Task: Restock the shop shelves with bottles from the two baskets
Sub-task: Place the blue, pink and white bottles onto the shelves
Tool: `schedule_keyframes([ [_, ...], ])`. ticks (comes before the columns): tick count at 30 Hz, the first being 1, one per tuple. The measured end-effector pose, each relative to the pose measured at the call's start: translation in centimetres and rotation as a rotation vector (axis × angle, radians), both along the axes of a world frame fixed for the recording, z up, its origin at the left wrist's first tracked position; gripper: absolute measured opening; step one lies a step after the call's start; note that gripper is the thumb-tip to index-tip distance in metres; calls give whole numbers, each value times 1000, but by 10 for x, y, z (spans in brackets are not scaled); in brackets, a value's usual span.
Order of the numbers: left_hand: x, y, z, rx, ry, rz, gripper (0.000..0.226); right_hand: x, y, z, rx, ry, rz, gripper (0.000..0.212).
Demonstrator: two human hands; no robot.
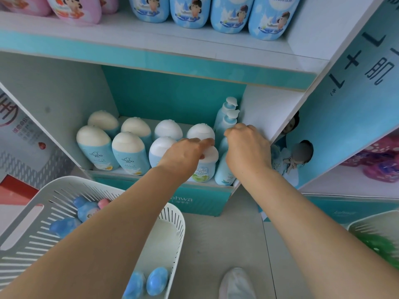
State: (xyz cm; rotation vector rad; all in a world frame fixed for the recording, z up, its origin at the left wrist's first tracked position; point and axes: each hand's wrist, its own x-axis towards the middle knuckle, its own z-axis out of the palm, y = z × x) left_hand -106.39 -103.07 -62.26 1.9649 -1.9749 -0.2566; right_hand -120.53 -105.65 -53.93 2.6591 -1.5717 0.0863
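**Desk:** Where are your hands?

**Me:** Centre frame, both inside the lower shelf. My left hand lies with its fingers nearly straight and close together over the white cap of a green-label bottle in the front row, thumb against the cap's side.

**Desk:** And the right?

**Me:** My right hand is just to the right of it, beside the shelf's wall. It is knuckles up, fingers curled round the top of a blue bottle; the fingertips are hidden. Two pump bottles stand behind it.

**Desk:** The baskets?

**Me:** The white basket, lower left under my left arm, holds several loose bottles, mostly blue. The second basket, at the lower right edge, holds something green, too blurred to name.
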Motion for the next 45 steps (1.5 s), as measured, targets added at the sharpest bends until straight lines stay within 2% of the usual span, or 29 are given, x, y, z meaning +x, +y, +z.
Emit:
schedule_keyframes([
  [7,-4,-3,-1,4,31,9,55,3,0,-1,-12,-18,41,42],
  [15,-1,11,8,-80,-72,-24,62,9,1,3,-50,-58,82,34],
  [21,38,63,48,-197,-31,47,37,35,15,14,-64,-165,162,30],
  [23,58,88,56,-208,-44,78,36,51,25,16,-49,-218,239,29],
  [26,90,127,57,-120,-78,158,34,77,45,18,26,-283,387,30],
  [29,122,162,51,30,-146,209,31,100,65,12,164,-257,533,35],
  [36,172,230,25,485,-171,284,33,143,106,-26,395,17,688,34],
  [40,188,251,9,573,-107,313,32,163,126,-55,479,151,728,30],
  [45,207,262,-5,595,-44,362,31,183,135,-96,600,218,710,20],
])
